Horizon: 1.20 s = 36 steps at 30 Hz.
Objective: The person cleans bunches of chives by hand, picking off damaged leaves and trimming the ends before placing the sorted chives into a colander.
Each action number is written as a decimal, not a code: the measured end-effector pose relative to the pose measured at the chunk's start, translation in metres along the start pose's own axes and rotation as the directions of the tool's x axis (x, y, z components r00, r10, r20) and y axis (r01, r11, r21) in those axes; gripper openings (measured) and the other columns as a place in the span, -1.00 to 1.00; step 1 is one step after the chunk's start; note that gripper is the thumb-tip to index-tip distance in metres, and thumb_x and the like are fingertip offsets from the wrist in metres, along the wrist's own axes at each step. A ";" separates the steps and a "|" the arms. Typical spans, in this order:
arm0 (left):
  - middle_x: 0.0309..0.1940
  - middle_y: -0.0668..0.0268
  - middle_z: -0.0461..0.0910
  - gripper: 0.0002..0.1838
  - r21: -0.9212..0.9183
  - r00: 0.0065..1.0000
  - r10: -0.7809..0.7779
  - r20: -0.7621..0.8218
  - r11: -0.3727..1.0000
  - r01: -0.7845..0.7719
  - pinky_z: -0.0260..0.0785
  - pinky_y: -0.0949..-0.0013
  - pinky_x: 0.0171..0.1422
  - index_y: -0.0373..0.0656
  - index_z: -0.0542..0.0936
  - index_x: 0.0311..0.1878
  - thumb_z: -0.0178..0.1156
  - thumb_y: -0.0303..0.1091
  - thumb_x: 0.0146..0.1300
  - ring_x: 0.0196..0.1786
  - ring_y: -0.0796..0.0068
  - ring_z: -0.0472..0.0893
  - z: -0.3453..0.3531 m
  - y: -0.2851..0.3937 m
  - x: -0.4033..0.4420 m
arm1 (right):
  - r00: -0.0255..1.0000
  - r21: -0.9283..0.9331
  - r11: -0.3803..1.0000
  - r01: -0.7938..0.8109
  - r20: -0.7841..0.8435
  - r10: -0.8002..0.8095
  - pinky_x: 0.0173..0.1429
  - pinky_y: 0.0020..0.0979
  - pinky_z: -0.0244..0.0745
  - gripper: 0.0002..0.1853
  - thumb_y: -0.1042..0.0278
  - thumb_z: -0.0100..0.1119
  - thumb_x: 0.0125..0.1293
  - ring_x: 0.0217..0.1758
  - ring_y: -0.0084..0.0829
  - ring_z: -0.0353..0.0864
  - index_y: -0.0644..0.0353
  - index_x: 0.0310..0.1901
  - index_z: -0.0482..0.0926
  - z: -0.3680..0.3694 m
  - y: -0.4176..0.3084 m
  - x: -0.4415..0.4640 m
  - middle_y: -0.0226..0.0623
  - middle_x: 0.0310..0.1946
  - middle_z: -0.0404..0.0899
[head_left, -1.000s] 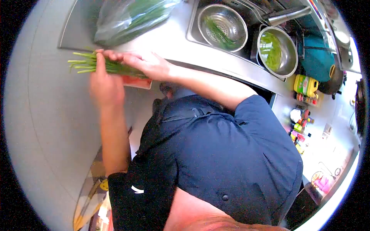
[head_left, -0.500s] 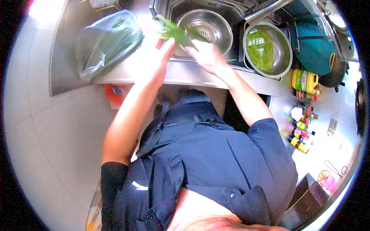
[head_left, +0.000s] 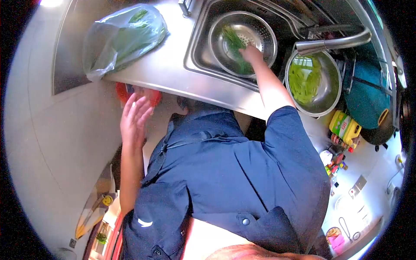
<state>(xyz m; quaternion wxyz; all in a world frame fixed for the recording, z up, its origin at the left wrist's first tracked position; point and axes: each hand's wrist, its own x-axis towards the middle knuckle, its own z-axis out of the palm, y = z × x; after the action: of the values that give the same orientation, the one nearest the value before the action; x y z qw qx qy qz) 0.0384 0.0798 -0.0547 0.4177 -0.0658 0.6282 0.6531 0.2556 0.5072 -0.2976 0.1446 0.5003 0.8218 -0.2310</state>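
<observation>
Though aslant, greens (head_left: 234,40) lengthwise toward body (head_left: 234,173).

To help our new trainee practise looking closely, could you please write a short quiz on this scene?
1. Multiple choice: the right hand is at the thin greens in which container?
a) the yellow jug
b) the perforated bowl
c) the red container

2. True or false: the plastic bag lies on the counter.

3. Fill in: the left hand holds ____.

Key: 1 b; 2 true; 3 nothing.
</observation>
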 end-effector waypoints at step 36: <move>-0.05 0.19 0.62 -0.62 -0.266 0.972 0.135 -0.190 0.946 -0.183 0.53 0.29 0.03 -0.21 0.43 0.30 -0.01 -0.23 0.55 -0.06 0.38 0.63 -0.195 -0.007 -0.039 | 0.348 -0.136 0.322 0.937 0.281 -0.895 -0.07 -0.16 0.60 -0.78 0.22 0.14 0.31 -0.20 -0.14 0.73 0.05 -0.14 0.73 -0.086 -0.394 -0.163 -0.18 -0.27 0.73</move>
<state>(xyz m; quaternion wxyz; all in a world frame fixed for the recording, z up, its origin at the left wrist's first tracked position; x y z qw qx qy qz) -0.0176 -0.1101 -0.0762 0.2949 -0.1286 0.5653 0.7596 -0.0205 0.2742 -0.0553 0.1185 -0.0978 0.9689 -0.1941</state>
